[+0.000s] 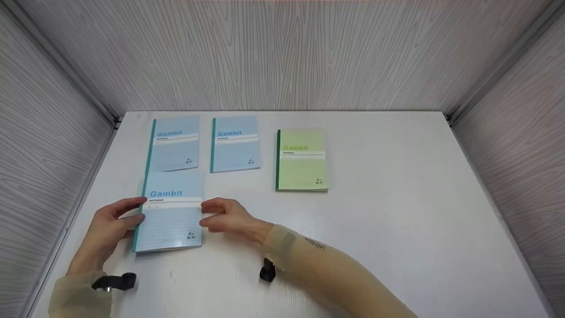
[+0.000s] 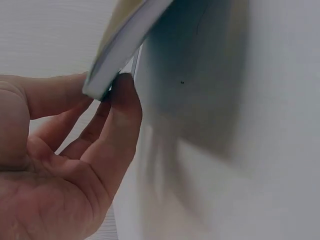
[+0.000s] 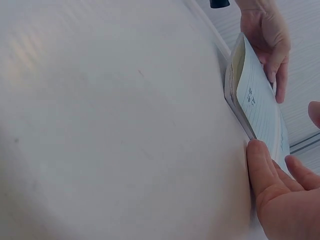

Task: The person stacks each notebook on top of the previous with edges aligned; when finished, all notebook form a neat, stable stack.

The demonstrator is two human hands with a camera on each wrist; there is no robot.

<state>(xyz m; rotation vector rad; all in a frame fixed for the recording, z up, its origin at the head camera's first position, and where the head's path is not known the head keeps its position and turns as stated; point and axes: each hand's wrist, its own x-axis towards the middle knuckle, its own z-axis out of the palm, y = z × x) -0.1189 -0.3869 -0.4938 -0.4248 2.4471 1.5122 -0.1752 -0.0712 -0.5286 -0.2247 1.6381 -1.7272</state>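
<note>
A blue "Gambit" notebook (image 1: 170,225) with a green spine is at the front left of the table, its top edge over the lower edge of another blue notebook (image 1: 174,152). My left hand (image 1: 108,227) pinches it at the spine. In the left wrist view the notebook's edge (image 2: 120,55) is between the thumb and fingers, raised off the surface with a shadow beneath. My right hand (image 1: 231,218) touches the right edge with fairly straight fingers. From the right wrist view, the page edges (image 3: 231,85) fan slightly, and fingertips (image 3: 257,147) meet the side.
A second blue notebook (image 1: 236,145) lies flat at the back, right of the overlapped one. Farther right is a thicker green notebook (image 1: 302,170). Wood-grain panels (image 1: 282,57) stand behind and on both sides of the white table (image 1: 397,212).
</note>
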